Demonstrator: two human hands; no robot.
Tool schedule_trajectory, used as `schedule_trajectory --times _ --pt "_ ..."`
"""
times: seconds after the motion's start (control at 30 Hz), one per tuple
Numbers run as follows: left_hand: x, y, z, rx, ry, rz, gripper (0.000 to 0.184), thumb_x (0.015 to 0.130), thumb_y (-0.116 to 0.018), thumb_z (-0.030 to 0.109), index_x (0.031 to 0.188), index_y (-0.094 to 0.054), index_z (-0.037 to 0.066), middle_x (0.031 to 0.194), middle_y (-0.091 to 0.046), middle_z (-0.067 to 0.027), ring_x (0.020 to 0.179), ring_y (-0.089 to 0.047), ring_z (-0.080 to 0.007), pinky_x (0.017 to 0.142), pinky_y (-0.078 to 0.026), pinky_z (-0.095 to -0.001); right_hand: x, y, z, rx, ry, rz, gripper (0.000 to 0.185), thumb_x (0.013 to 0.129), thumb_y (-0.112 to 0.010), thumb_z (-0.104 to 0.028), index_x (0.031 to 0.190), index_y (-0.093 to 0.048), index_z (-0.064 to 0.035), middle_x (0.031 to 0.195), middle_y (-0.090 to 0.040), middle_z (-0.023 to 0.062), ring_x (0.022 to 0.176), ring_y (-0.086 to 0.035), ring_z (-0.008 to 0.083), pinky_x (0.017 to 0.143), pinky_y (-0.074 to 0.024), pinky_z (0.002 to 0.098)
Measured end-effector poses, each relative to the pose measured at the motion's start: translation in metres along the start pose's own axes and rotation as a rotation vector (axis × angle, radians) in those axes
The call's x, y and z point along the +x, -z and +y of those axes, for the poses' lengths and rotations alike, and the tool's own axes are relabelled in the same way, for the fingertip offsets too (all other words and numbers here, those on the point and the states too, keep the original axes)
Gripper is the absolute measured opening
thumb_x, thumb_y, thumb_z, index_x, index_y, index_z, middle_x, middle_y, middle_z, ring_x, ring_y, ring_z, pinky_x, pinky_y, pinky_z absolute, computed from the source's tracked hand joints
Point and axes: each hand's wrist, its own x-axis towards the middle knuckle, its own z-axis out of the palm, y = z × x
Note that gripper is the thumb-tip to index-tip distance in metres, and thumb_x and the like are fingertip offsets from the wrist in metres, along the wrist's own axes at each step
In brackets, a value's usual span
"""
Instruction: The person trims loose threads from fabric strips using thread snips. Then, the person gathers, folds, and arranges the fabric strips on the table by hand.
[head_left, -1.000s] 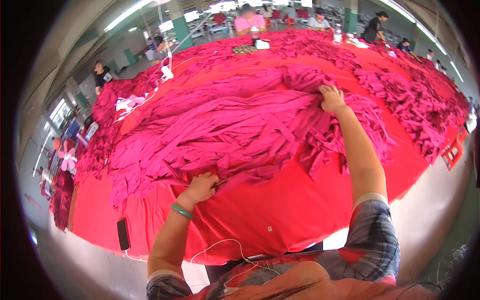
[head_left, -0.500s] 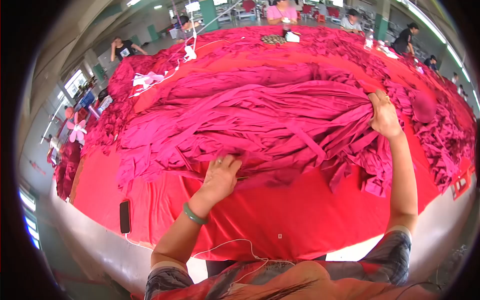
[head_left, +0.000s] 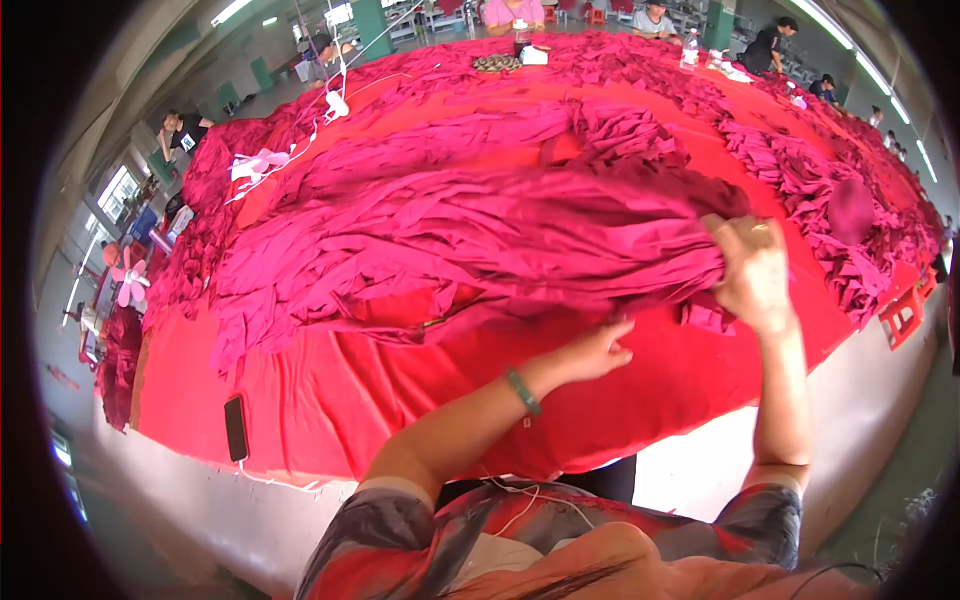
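A long bundle of magenta fabric strips (head_left: 450, 225) stretches across the red cloth (head_left: 300, 400) covering the table. My right hand (head_left: 757, 272) is closed around the bundle's gathered right end, slightly blurred by motion. Just below the lower edge of the strips is my left hand (head_left: 597, 352), below a green bangle (head_left: 522, 392) on that wrist. Its thumb and forefinger are apart, and I see nothing held in it. Behind the bundle lie more magenta strips (head_left: 620, 130), some heaped toward the right.
A phone (head_left: 236, 428) with a white cable lies at the front left. A small pink fan (head_left: 258, 163) and a white socket block (head_left: 336, 104) rest farther back. A bottle (head_left: 690, 48) stands at the far side, where several people sit or stand. A red stool (head_left: 905, 310) is at right.
My left hand has moved right, leaving the lower edge of the strips. My right hand has come lower and nearer with the bundle's end, pulling it off the strips behind. The view has shifted.
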Motion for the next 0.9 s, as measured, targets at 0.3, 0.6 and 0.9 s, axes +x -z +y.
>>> schedule_trajectory --times 0.3,0.6,0.9 --pt "0.026 0.031 -0.001 0.619 0.09 0.104 0.034 0.094 -0.049 0.024 0.123 -0.05 0.006 0.108 -0.06 -0.0146 0.081 -0.061 -0.0265 0.075 -0.049 -0.0385 -0.072 0.058 0.011 -0.094 0.156 0.08 0.054 0.072 -0.058 -0.023 0.121 -0.054 -0.0014 0.11 -0.058 0.0158 0.098 -0.055 0.0314 0.084 -0.0368 0.0437" --pt "-0.095 0.105 -0.043 1.011 -0.081 -0.005 0.028 0.091 -0.046 0.02 0.114 -0.057 0.009 0.091 -0.064 -0.014 0.079 -0.062 -0.0308 0.072 -0.048 -0.042 -0.082 0.002 0.032 -0.127 -0.039 0.145 0.051 0.074 -0.061 -0.016 0.123 -0.054 -0.0023 0.112 -0.058 0.016 0.102 -0.055 0.0329 0.089 -0.0379 0.0438" --pt "-0.173 0.175 -0.045 1.035 0.447 0.076 0.024 0.086 -0.053 0.023 0.1 -0.065 0.008 0.091 -0.065 -0.0204 0.082 -0.065 -0.0342 0.072 -0.05 -0.0453 -0.005 -0.03 0.06 -0.15 0.03 0.195 0.07 0.057 -0.054 0.009 0.125 -0.054 -0.0105 0.101 -0.059 0.0105 0.095 -0.055 0.0288 0.083 -0.0408 0.0389"
